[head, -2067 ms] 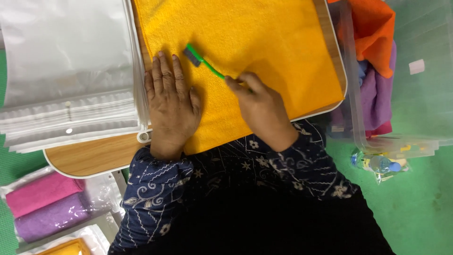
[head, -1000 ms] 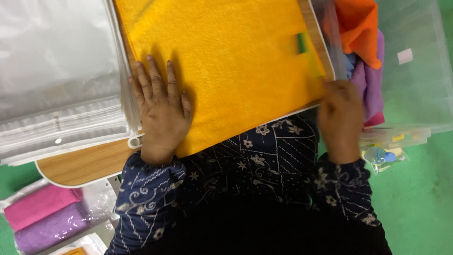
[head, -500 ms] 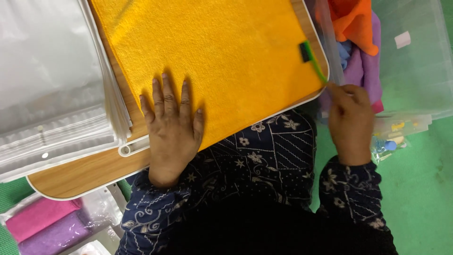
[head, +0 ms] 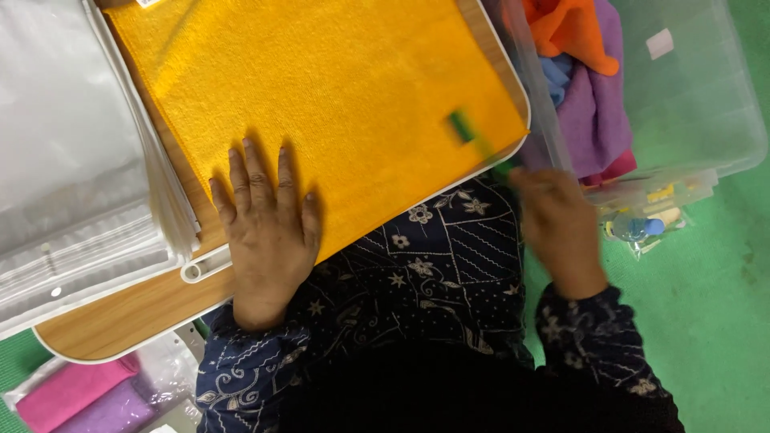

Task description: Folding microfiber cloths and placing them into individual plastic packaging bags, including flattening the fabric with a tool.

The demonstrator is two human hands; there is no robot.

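You have a small wooden table with a white rim. The yellow towel covers its middle, reaching from 12 to 4 o'clock. A stack of clear plastic bags sits at 9 o'clock, overhanging the edge. Your left hand lies flat at 6 o'clock, across the towel's near edge.

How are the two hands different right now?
The left hand lies flat and spread on the yellow cloth, empty; the right hand is curled around a green brush. The left hand looks sharp, while the right hand and brush are blurred. The left hand rests on the table; the right hand sits off its edge, beside the clear bin. Both wear dark patterned sleeves.
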